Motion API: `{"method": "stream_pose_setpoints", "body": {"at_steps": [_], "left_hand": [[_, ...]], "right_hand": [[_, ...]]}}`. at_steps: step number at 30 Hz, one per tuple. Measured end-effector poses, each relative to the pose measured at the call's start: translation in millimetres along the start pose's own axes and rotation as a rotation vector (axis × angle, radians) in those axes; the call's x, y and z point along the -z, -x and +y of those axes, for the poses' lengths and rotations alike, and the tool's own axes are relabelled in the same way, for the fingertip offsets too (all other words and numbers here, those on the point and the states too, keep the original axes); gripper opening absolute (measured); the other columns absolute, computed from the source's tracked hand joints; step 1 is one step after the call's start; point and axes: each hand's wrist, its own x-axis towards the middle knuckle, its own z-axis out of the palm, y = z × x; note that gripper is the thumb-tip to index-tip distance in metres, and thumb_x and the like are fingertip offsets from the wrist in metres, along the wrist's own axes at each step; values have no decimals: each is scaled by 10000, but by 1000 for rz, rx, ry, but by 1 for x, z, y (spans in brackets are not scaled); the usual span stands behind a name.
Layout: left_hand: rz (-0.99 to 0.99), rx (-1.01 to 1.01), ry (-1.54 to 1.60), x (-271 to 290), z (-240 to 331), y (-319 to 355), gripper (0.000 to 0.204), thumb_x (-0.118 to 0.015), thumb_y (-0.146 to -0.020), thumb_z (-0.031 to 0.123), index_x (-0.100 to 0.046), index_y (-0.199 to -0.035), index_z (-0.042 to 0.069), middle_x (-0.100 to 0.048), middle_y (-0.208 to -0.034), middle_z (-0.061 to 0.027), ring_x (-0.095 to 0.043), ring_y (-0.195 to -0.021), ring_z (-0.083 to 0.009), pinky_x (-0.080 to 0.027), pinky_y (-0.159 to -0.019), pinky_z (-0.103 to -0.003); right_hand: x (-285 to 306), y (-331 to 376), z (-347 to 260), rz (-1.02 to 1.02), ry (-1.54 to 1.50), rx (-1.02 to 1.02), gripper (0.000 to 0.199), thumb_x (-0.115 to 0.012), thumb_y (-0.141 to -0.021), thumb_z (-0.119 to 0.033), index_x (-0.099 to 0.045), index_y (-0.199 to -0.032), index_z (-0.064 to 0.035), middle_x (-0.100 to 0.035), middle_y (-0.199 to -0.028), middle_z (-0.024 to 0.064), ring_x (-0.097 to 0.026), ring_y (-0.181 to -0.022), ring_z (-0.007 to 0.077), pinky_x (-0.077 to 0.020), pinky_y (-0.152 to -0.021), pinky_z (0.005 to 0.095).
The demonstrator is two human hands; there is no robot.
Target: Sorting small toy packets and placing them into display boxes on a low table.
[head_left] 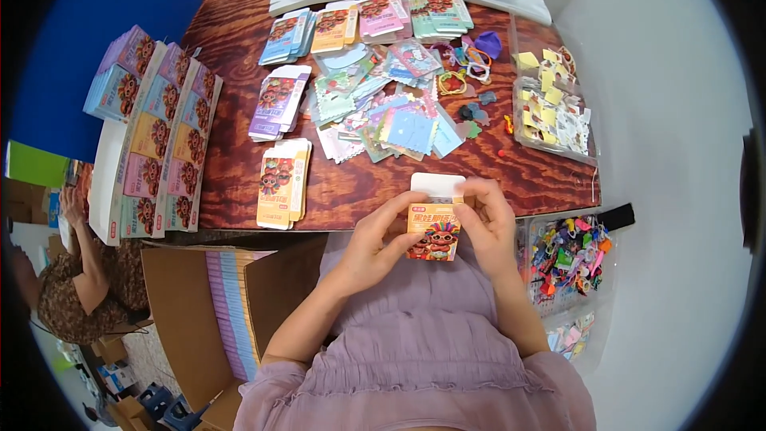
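Note:
A small orange cardboard box [434,227] with a colourful cartoon print and a white open top flap is held upright between both hands, just in front of the wooden table's near edge [351,199]. My left hand [375,239] grips its left side, thumb on the front face. My right hand [488,219] holds its right side, fingers at the top flap. Flat unfolded boxes lie in stacks [282,183] on the table ahead of my left hand.
Loose cards and stickers [383,104] cover the table's middle. Rows of assembled boxes [159,144] fill a display carton at left. Clear bins hold yellow packets [550,104] and colourful small toys [570,255] at right. An open cardboard carton [231,311] stands lower left, beside another person [76,271].

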Motion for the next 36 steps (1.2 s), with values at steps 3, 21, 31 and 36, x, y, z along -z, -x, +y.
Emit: {"method": "stream_pose_setpoints", "body": {"at_steps": [3, 21, 31, 36], "left_hand": [[-1, -2, -71, 2, 1, 3, 550, -559, -945, -68, -350, -1446, 22, -524, -1322, -123, -585, -1185, -195, -508, -961, -326], [34, 55, -285, -4, 7, 8, 660, -582, -933, -55, -257, -1494, 68, -604, -1207, -188, -658, -1120, -323, -529, -882, -368], [25, -5, -379, 3, 9, 15, 423, -572, -927, -22, -517, -1339, 55, -589, -1096, -151, -614, -1042, -294, -490, -888, -361], [86, -19, -411, 5, 15, 15, 400, -581, -945, 37, -513, -1338, 53, -593, -1189, -165, -607, -1079, -328, -492, -905, -378]], "right_hand": [[-6, -5, -9, -54, 25, 38, 219, -585, -932, 3, -601, -1150, 12, -624, -1057, 63, -624, -937, 109, -499, -782, 239], [3, -13, 3, -170, 34, -147, 65, -670, -889, 4, -677, -946, 34, -689, -969, 72, -643, -895, 98, -512, -767, 243], [8, -4, -5, -365, 345, 99, 229, -681, -821, 52, -706, -1048, 36, -691, -1132, 153, -670, -1016, 234, -529, -843, 303], [-2, -3, 9, -261, 260, 23, 218, -651, -815, 84, -713, -1018, 36, -672, -1039, 112, -648, -948, 181, -507, -804, 277]]}}
